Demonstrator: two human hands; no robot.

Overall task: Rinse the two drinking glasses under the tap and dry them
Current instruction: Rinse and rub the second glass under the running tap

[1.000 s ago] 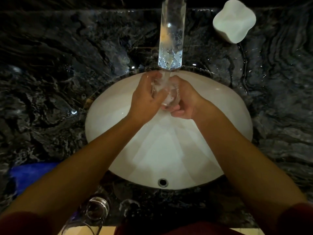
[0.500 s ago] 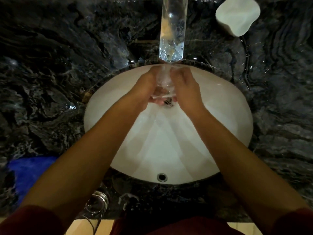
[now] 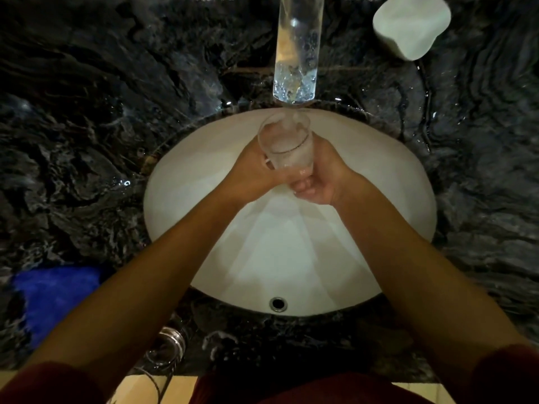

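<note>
Dim light, dark veined marble countertop (image 3: 87, 118), white oval basin (image 3: 402, 205), pale floor (image 3: 180, 389) below

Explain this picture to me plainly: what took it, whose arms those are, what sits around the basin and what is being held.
There is no machine here. A camera worn on a person's head looks down at their own two arms, so this is the head view. The left hand and right hand together grip a clear drinking glass over a white basin, right under the see-through tap spout; there is water in the glass. The basin is set into a dark marble counter. On the counter lie a blue cloth at the left, a second glass near the front edge beside the left forearm, and a white lobed object at the back right; what it is I cannot tell.
</note>
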